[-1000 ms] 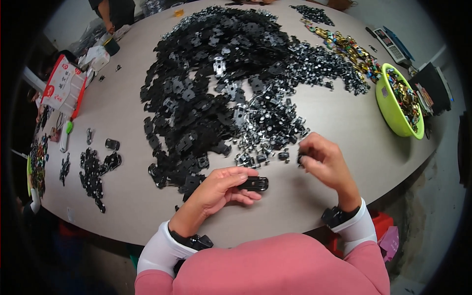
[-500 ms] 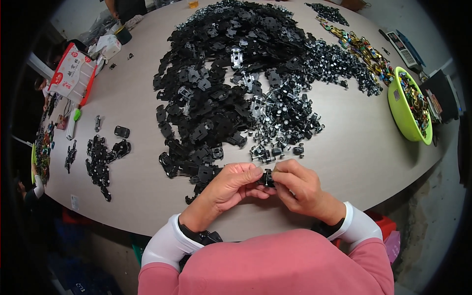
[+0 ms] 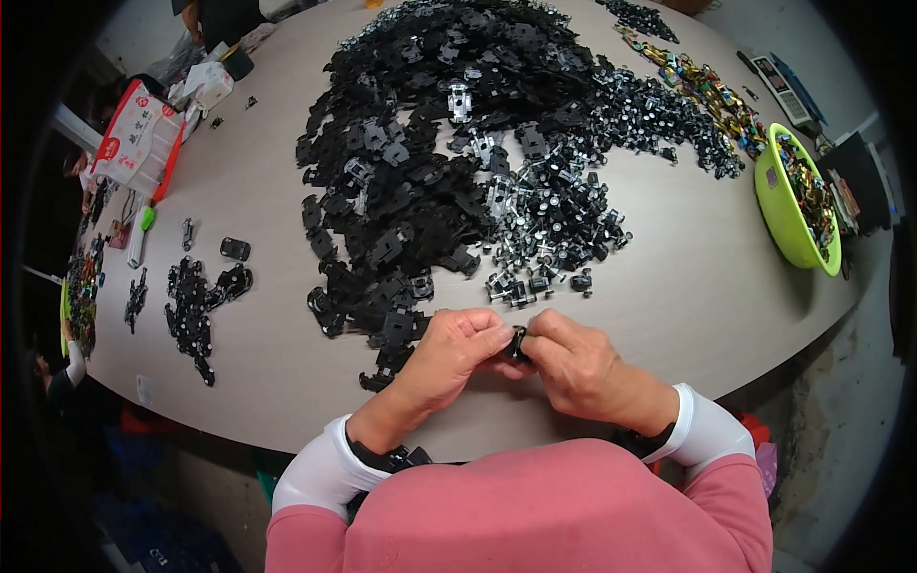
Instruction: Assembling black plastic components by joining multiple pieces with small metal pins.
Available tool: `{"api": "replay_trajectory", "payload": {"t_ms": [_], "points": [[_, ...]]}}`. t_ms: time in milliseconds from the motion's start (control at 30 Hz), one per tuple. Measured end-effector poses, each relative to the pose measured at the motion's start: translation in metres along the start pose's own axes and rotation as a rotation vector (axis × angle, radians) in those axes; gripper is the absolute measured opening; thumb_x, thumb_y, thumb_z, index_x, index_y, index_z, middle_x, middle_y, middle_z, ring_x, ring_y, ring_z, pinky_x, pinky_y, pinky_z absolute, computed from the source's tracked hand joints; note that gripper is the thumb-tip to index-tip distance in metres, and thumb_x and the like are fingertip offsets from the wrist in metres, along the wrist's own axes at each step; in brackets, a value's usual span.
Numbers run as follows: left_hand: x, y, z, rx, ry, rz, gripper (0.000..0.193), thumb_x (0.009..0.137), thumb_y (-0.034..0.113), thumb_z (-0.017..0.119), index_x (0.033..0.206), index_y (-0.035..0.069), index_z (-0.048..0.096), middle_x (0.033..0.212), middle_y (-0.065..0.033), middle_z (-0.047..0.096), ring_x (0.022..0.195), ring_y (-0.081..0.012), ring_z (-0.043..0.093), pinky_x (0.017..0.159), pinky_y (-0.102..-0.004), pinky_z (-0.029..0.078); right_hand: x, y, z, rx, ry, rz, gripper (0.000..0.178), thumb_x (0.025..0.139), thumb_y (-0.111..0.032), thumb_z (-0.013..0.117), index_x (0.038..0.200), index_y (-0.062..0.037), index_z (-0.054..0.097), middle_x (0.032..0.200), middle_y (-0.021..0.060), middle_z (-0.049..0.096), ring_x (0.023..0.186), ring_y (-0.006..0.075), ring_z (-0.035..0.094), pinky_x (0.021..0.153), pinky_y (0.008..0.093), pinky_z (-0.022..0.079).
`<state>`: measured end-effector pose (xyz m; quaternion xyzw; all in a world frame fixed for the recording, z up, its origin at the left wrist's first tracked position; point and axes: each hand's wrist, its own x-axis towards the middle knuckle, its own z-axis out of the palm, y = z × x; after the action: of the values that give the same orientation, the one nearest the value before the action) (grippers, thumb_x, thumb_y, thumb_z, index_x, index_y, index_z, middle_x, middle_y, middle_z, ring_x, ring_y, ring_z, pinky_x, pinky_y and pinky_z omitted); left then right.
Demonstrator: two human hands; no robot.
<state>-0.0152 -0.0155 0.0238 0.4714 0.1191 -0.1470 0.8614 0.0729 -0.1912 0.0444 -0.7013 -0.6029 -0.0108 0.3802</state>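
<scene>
On the table (image 3: 688,258), a heap of flat black parts (image 3: 430,186) runs from the far edge toward the near one, a pile of wheel pieces (image 3: 554,224) along its right. A lime-green basin (image 3: 781,224) stands by the right edge. By the near edge, my left hand (image 3: 457,351) and right hand (image 3: 579,367) grip one small black part (image 3: 518,342) in their fingertips.

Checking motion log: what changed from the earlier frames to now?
The right hand moved left and down in view from beside the axle pile, joining the left hand on the black part it already held. The camera shifted slightly. Axle pile, black plates and green basin look unchanged.
</scene>
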Motion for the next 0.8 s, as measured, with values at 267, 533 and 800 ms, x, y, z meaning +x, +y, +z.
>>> {"api": "replay_trajectory", "payload": {"t_ms": [267, 533, 800], "points": [[-0.004, 0.009, 0.012, 0.144, 0.028, 0.078, 0.015, 0.084, 0.007, 0.068, 0.085, 0.002, 0.054, 0.076, -0.0038, 0.061, 0.067, -0.0107, 0.062, 0.060, -0.0239, 0.052, -0.001, -0.005, 0.003, 0.084, 0.116, 0.024, 0.034, 0.065, 0.014, 0.060, 0.095, 0.0003, 0.053, 0.078, 0.0124, 0.053, 0.060, 0.0270, 0.055, 0.049, 0.0354, 0.044], [-0.011, 0.027, -0.048, 0.636, 0.599, 0.600, 0.018, 0.073, 0.004, 0.073, 0.084, 0.004, 0.059, 0.077, -0.0009, 0.056, 0.063, -0.0091, 0.054, 0.058, -0.0237, 0.046, 0.009, 0.007, -0.015, 0.070, 0.063, -0.065, 0.038, 0.065, 0.009, 0.066, 0.100, 0.0030, 0.053, 0.105, 0.0236, 0.060, 0.088, 0.0378, 0.064, 0.071, 0.0392, 0.054], [-0.164, 0.101, -0.291, 0.903, 1.449, 0.441, 0.037, 0.080, 0.027, 0.075, 0.058, 0.012, 0.049, 0.057, 0.0049, 0.047, 0.050, -0.0061, 0.042, 0.046, -0.0250, 0.033, -0.019, 0.060, -0.044, -0.074, 0.220, 0.351, 0.009, 0.077, 0.007, 0.059, 0.080, -0.0004, 0.057, 0.074, 0.0101, 0.057, 0.057, 0.0241, 0.054, 0.052, 0.0314, 0.044]]}}
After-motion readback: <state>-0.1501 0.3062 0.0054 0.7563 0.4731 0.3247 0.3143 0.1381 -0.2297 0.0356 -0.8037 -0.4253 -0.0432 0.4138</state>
